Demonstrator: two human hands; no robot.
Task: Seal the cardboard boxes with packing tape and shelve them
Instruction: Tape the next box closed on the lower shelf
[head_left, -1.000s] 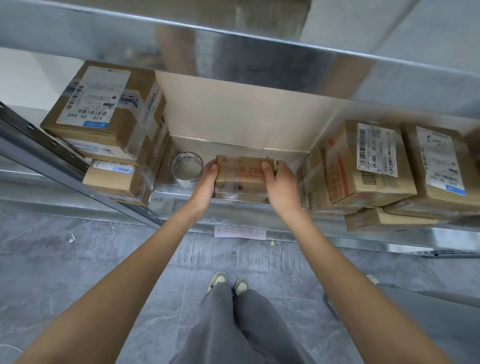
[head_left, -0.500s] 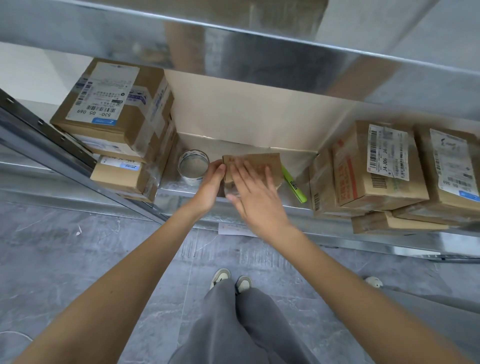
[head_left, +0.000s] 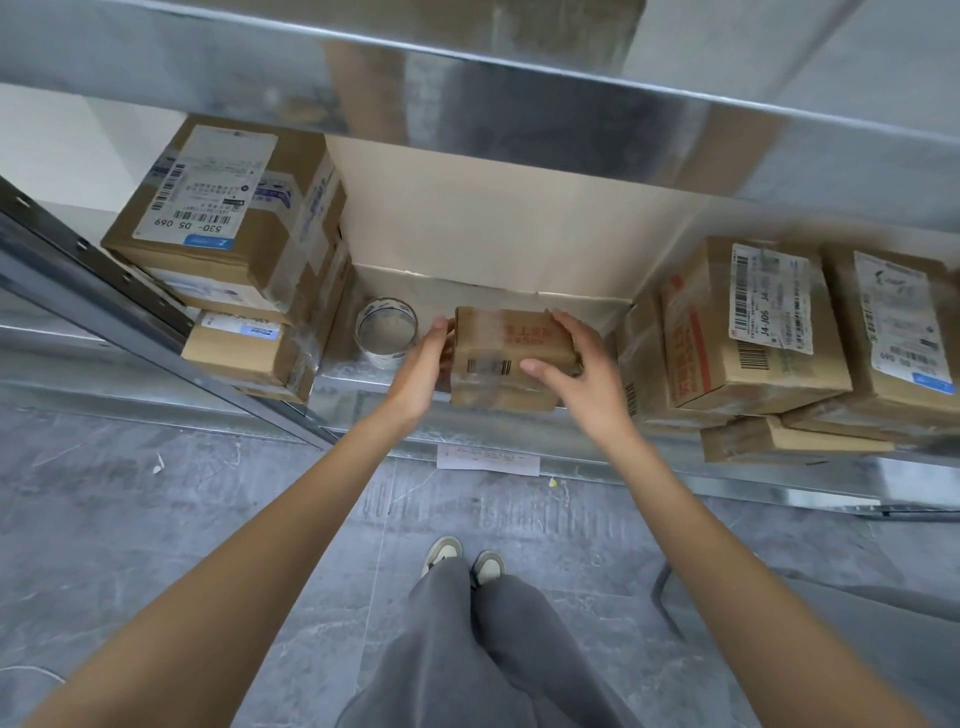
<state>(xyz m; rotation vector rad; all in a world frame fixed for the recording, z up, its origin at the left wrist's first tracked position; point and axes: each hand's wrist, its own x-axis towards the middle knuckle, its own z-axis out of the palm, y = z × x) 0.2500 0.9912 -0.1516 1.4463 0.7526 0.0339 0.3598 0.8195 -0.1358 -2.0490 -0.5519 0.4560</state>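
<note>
Fingers (head_left: 563, 325) of the right hand (head_left: 582, 379) lay spread over the top and right end of the small box (head_left: 511, 358), thumb pressed on its near face beside a barcode. Opposite, the left hand (head_left: 421, 366) lay flat against the box's left end, its fingers straight and together, so the box was clamped between both hands. It sat on the metal shelf (head_left: 374, 384) with its near bottom edge at the shelf's front lip, tape glinting across its top.

Just left of the left hand stood a tape roll (head_left: 385, 332), upright on its rim side, apart from the box. Farther left rose a stack of labelled cartons (head_left: 228, 234), the lowest one jutting past the shelf edge. To the right, more cartons (head_left: 753, 332) leaned in a loose pile, close by the right wrist. Bare shelf lay behind the box, back to a pale cardboard sheet (head_left: 493, 223) against the rear. An upper shelf (head_left: 467, 93) hung overhead. Below, grey floor (head_left: 156, 545), grey trousers and two shoes showed.
</note>
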